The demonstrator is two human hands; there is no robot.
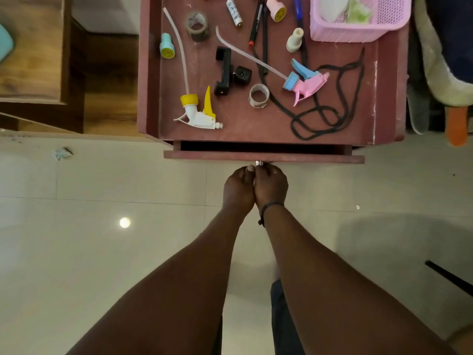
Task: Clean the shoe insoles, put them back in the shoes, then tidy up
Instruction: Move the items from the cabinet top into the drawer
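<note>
Hands first: your left hand and right hand sit pressed side by side at the small metal knob in the middle of the drawer front, fingers curled in toward it; both seem to pinch it, though the fingertips hide the contact itself. The drawer stands slightly open, a dark slot showing between its front and the cabinet top. Its long axis runs left to right across your view, and it slides straight toward and away from you, so the knob lies dead ahead of both wrists, neither hand nearer. Any pull or push should run along your forearms, I judge, or the front may skew. No insole is clearly in your grasp; something pale in the pink basket at the far right corner and grey soles beside the cabinet's right edge might be insoles or shoes, but you cannot tell from here.
</note>
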